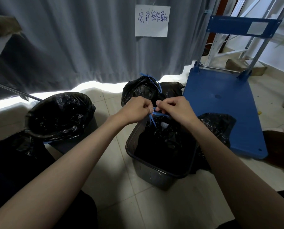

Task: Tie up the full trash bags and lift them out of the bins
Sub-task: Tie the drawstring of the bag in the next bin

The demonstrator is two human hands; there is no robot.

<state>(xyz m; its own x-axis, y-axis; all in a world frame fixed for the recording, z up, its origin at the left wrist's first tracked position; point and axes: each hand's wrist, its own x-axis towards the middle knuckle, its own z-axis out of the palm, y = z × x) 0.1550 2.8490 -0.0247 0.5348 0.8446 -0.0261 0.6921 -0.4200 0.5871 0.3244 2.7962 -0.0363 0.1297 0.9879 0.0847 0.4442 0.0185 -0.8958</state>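
Note:
A black trash bag (164,139) sits inside a dark rectangular bin (156,176) in the middle of the floor. Its blue drawstring (159,114) is pulled up above the bag's mouth. My left hand (136,109) pinches one strand of the drawstring and my right hand (176,106) pinches the other, knuckles almost touching. A loose blue end (152,120) hangs down between the hands. Behind them a tied black bag (139,91) with blue strings stands on the floor. At left a round bin (62,116) holds an open black bag.
A blue platform trolley (224,104) lies on the floor at right, handle upright. A crumpled black bag (219,124) lies beside the rectangular bin. A grey curtain (81,40) with a paper sign (152,20) hangs behind. Cardboard boxes (247,66) sit at far right.

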